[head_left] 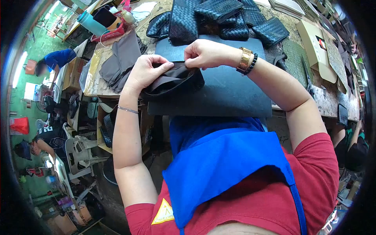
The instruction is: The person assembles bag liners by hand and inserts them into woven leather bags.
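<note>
A dark pouch (177,87) with a grey lining hangs open over the left part of a black board (231,92). My left hand (150,70) is closed on the pouch's left rim, thumb and fingers pinched at the edge. My right hand (203,54), with a gold watch and a beaded bracelet at the wrist, pinches the rim at its upper right. Just beyond the board lie several black woven pouches (184,23). Dark grey fabric pieces (122,58) are piled left of my left hand.
A turquoise bottle (92,23) and a red basket (111,33) stand at the back left. An open cardboard box (319,51) lies at the right. People sit at the far left, near a plastic chair (80,152) and a fan (47,98). Another person is at the right edge.
</note>
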Demonstrator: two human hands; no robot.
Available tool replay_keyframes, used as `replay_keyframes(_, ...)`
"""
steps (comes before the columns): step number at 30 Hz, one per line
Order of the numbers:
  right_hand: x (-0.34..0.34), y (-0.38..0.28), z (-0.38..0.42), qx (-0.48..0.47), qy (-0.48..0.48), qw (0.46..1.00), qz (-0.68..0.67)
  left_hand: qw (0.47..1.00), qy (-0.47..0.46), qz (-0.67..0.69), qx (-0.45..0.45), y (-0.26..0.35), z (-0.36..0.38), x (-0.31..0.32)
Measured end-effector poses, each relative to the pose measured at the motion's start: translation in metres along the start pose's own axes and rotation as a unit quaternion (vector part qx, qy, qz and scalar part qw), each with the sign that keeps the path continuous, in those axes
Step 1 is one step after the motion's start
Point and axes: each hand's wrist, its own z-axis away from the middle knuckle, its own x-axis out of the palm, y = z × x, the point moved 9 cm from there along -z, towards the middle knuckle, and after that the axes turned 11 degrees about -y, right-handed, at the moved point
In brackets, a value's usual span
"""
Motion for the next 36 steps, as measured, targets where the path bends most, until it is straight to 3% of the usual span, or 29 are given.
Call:
replay_keyframes(5,0.003,0.009,0.000,-0.023,0.001,0.999,-0.037,0.999,-0.030,0.023,0.031,0.007,-0.001,0.007)
replay_keyframes(14,0.012,0.012,0.022,-0.062,0.045,0.996,-0.046,0.995,-0.039,-0.093,0.020,0.029,0.013,0.004)
replay_keyframes(17,0.017,0.022,0.035,-0.012,0.038,0.995,-0.094,0.997,-0.009,-0.070,-0.003,0.013,0.025,-0.007)
replay_keyframes(21,0.026,0.025,0.041,-0.008,0.036,0.988,-0.153,0.998,-0.012,0.051,0.024,0.011,0.028,-0.003)
replay_keyframes(24,0.024,0.030,0.038,-0.034,0.077,0.981,-0.177,0.998,-0.009,0.058,-0.002,0.004,0.028,-0.001)
replay_keyframes(30,0.019,0.023,0.035,-0.062,0.089,0.992,-0.068,0.994,-0.002,0.101,-0.039,-0.001,0.027,0.002)
replay_keyframes(36,0.017,0.018,0.033,-0.036,0.068,0.994,-0.078,0.997,0.021,0.076,0.008,0.004,0.027,0.001)
